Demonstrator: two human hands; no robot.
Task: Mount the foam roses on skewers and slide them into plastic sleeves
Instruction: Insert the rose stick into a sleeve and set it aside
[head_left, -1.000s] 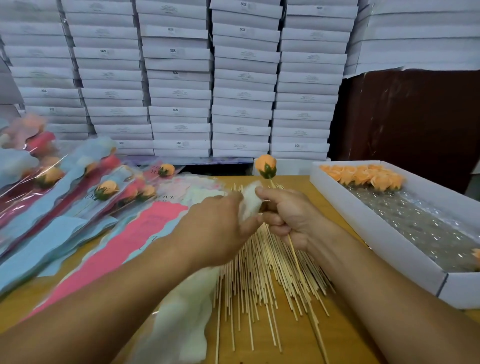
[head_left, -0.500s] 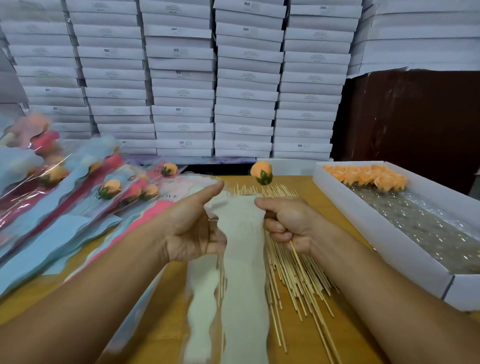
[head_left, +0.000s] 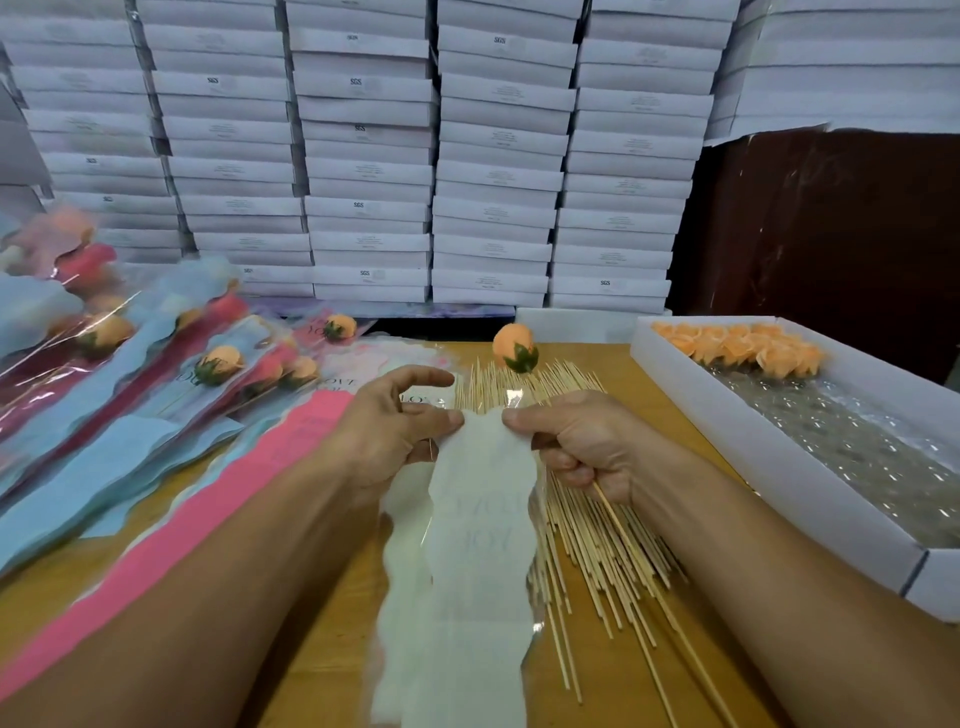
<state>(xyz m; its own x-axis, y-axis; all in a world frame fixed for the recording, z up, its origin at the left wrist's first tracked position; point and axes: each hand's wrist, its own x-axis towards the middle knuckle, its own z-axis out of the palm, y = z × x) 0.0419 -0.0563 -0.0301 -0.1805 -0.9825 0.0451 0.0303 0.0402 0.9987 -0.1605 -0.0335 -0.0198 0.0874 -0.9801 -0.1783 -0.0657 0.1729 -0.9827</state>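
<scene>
Both hands pinch white sleeve top: left hand at 9 o'clock, right hand (skewer too) at 3.

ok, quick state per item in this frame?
white sleeve: lifted, mouth pinched by both hands, not yet loaded
skewered rose: on its stick, held in right hand, outside the sleeve
left hand: pinching sleeve edge
loose skewers: piled on table
rose box: open, few roses left
</scene>
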